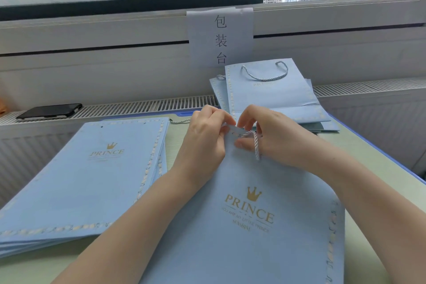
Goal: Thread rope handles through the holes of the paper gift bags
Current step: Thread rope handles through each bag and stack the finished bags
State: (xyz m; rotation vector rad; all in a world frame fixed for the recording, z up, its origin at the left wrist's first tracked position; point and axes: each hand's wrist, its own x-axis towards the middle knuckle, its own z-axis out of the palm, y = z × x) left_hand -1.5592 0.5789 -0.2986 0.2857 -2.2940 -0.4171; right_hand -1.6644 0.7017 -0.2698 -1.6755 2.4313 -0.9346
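Both my hands are bunched up at the top edge of the flat blue bag (pixel 251 226) I'm working on, so I'll use that bag as the reference for everything. My left hand (pixel 204 138) has thumb and fingertips pinched together on the bag's upper rim. My right hand (pixel 274 138) is right next to it, nearly touching, fingers closed on the twisted pale rope handle (pixel 255 145), which curls from my fingertips down across the base of my thumb and ends just on the bag's paper. The hole itself is hidden behind my fingers, so I can't tell if the rope is in it.

The bag lies flat on the pale green table (pixel 373 159), gold crown and PRINCE lettering facing up, its bottom end running out of view toward me.

Left of it, just beside, sits a stack of unthreaded bags (pixel 92 175), same print, with a small punched hole showing near the far edge. Beyond the bag, past my fingers, there's a pile of finished bags (pixel 272 97) propped against the wall, the top one with its rope loop (pixel 265 74) lying on the paper. A loose bit of rope (pixel 182 121) pokes out on the table just past my left hand.

Further behind, a paper sign (pixel 221 37) with printed characters hangs from the window sill. Far off to the left of the bag, a dark phone (pixel 49 110) rests on the radiator grille (pixel 143 105).
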